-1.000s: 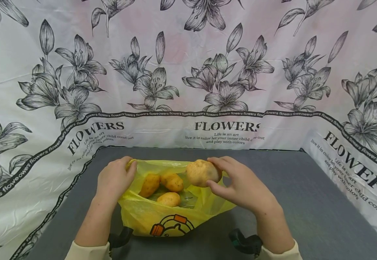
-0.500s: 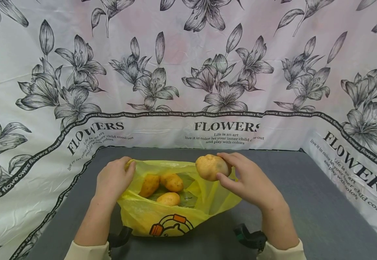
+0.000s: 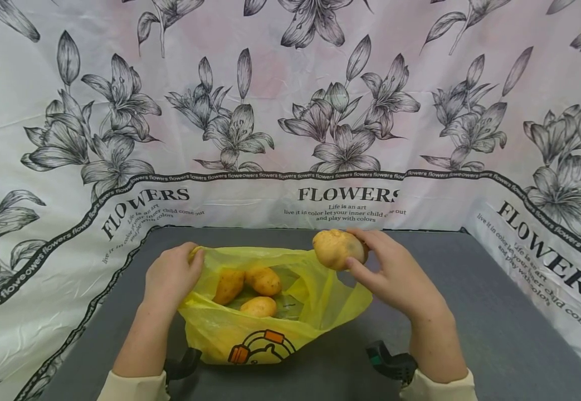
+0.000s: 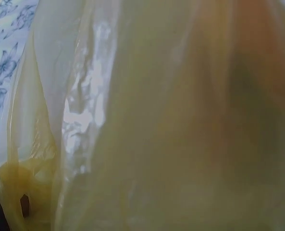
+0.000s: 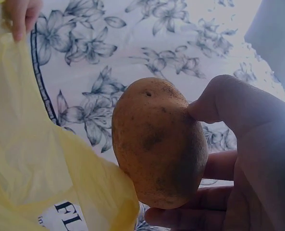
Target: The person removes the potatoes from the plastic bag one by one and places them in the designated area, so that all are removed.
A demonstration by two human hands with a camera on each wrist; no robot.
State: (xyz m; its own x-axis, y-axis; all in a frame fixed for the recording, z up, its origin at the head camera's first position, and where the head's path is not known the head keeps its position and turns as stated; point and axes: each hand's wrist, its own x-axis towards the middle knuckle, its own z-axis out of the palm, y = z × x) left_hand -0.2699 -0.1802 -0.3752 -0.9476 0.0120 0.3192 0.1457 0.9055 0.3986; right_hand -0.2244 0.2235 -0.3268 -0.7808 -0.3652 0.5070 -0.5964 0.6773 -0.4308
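A yellow plastic bag (image 3: 250,337) with a cartoon print stands on the dark table, its mouth spread wide. Inside it lie a potato (image 3: 230,285) at the left, another potato (image 3: 264,281) beside it and a third potato (image 3: 258,307) in front. My left hand (image 3: 171,275) pinches the bag's left rim. Above the bag's right rim, my right hand (image 3: 395,273) grips a larger potato (image 3: 334,249) between thumb and fingers. The right wrist view shows this potato (image 5: 156,144) up close, near the yellow film. Yellow film (image 4: 147,120) fills most of the left wrist view.
The grey table (image 3: 486,312) extends to both sides of the bag. A white floral cloth (image 3: 240,206) hangs behind it and runs along both sides. Dark wrist mounts (image 3: 390,363) sit under the forearms.
My right hand has carried the held potato up and to the right, from over the bag's mouth to above its right rim. My left hand has shifted slightly left, still pinching the rim.
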